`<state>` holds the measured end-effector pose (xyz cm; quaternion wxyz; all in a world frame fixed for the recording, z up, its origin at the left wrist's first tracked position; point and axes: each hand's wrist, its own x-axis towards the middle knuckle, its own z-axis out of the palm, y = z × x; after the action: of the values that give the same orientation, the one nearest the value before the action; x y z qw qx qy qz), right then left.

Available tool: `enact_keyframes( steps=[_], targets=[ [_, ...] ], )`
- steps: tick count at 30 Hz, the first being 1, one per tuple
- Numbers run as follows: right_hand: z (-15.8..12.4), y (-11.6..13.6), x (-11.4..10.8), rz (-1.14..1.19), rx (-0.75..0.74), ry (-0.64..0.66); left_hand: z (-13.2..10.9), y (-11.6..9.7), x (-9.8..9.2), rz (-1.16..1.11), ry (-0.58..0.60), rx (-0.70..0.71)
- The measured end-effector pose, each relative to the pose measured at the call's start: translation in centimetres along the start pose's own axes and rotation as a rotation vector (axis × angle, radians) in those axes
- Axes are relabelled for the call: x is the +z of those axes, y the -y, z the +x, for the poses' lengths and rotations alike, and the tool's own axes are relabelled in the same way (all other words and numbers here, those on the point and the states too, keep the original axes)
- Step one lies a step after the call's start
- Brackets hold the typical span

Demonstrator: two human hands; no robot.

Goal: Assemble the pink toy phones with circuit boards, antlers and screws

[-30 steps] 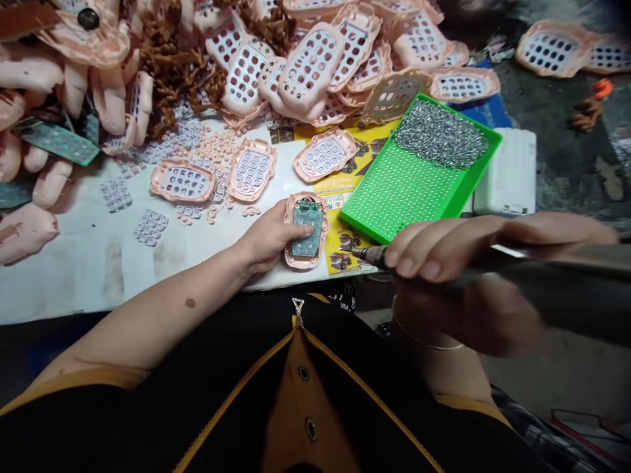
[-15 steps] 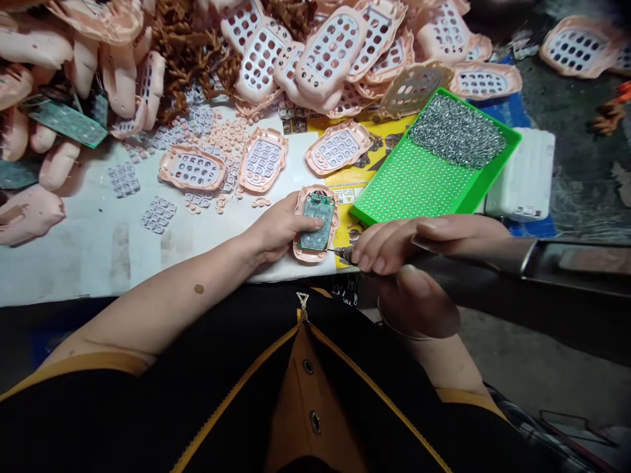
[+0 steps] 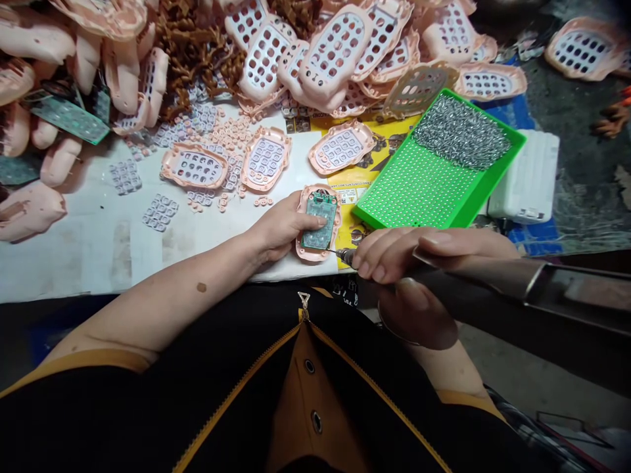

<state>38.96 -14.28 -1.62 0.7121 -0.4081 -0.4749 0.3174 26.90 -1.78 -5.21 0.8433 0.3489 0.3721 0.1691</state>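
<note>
My left hand (image 3: 283,226) grips a pink plastic phone-shaped shell (image 3: 308,255) at the table's front edge, its thumb pressed on the green circuit board (image 3: 319,233) lying inside. Wrapped round a dark electric screwdriver (image 3: 486,279) is my right hand (image 3: 394,256), with the tool pointing left. The thin bit meets the lower right corner of the board; whether a screw sits under it is too small to tell. Right of the shell stands a green tray (image 3: 419,203) with a heap of small screws (image 3: 461,135) at its far end.
Three pink shells with keypads (image 3: 266,157) lie beyond my left hand. Loose keypads (image 3: 160,211) and small pink buttons (image 3: 236,135) are scattered leftward. Piles of shells (image 3: 335,52), brown parts (image 3: 192,52) and wired boards (image 3: 73,118) fill the back. A white box (image 3: 525,177) stands behind the tray.
The view has shifted slightly. The screwdriver's rear end now sits a little lower, while its bit stays at the same corner of the board. My left hand keeps its hold.
</note>
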Motion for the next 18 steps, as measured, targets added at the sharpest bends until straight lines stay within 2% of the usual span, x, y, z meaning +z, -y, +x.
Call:
enact_keyframes(
  steps=[10,15,18],
  targets=[
    [0.09,0.12,0.43,-0.049,0.069,-0.054,-0.17,-0.11,0.31,0.005,0.009,0.0],
    [0.62,0.17,0.67,0.026,0.09,-0.019,-0.2,-0.2,0.32,0.022,-0.006,0.001],
    [0.92,0.02,0.5,-0.022,0.142,0.002,-0.27,-0.24,0.34,0.035,-0.002,-0.006]
  ],
)
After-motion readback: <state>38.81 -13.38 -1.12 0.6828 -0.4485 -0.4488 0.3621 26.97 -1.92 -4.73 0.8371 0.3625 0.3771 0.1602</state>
